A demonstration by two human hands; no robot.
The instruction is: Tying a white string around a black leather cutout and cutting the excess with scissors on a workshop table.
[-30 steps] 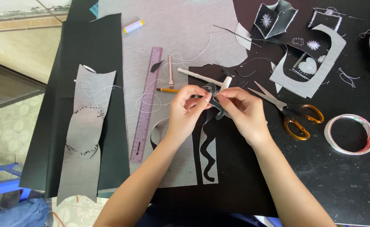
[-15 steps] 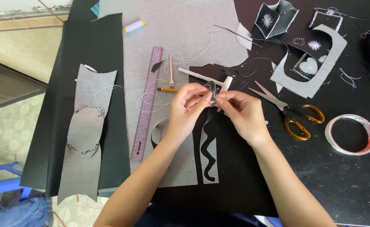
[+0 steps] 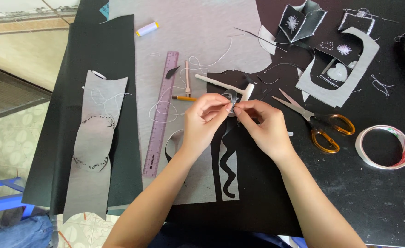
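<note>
At the far left of the frame, the long grey fabric strip (image 3: 94,142) with its stitched curves lies where it lay a second ago on the black sheet (image 3: 106,55), and the purple ruler (image 3: 161,112) beside it has not shifted either. What has changed is small and sits at the centre: your hands have crept a little closer together over the small black-and-grey leather piece (image 3: 230,99), and your fingertips now almost meet across it. I read that as fine handwork on the piece carrying on, not a fresh step.

Your left hand (image 3: 205,120) comes up from the lower middle of the frame, wrist bent, thumb and forefinger closed narrowly on the left edge of the piece. Your right hand (image 3: 264,126) mirrors it from the right, fingers curled, thumb and forefinger pinching the piece's right edge; whether a needle or thread is in that pinch I cannot tell. The piece is held just above the table, in front of the white mallet (image 3: 225,86).

Further right, the orange-handled scissors (image 3: 319,124) lie shut and untouched, and the tape roll (image 3: 382,147) rests near the right edge
</note>
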